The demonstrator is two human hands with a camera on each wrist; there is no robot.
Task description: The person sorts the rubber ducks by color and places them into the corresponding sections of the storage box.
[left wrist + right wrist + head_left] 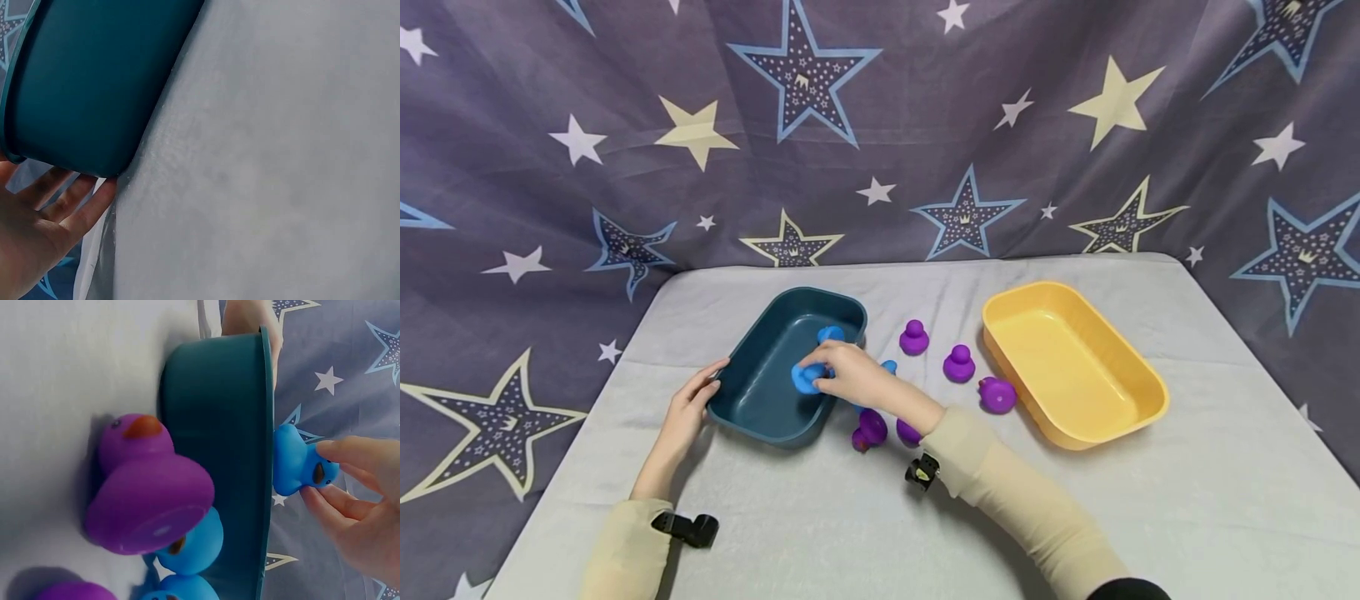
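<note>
My right hand (850, 375) pinches a blue rubber duck (806, 379) by its head, over the teal basin (748, 367). In the right wrist view, that duck (290, 459) shows just past the basin's rim, between thumb and fingers. Another blue duck (831, 333) lies inside the basin at its far right. With fingers extended, my left hand (685, 412) touches the basin's left side; in the left wrist view its fingers (87, 209) lie against the outer wall. Blue ducks (190, 540) sit outside by the basin, next to a purple duck (150, 500), partly hidden by my right arm in the head view.
Several purple ducks (959, 364) stand or lie on the white-covered table (820, 533) between the basins. A yellow basin (1067, 367) with nothing in it stands at the right. Behind the table hangs a star-patterned cloth (895, 108).
</note>
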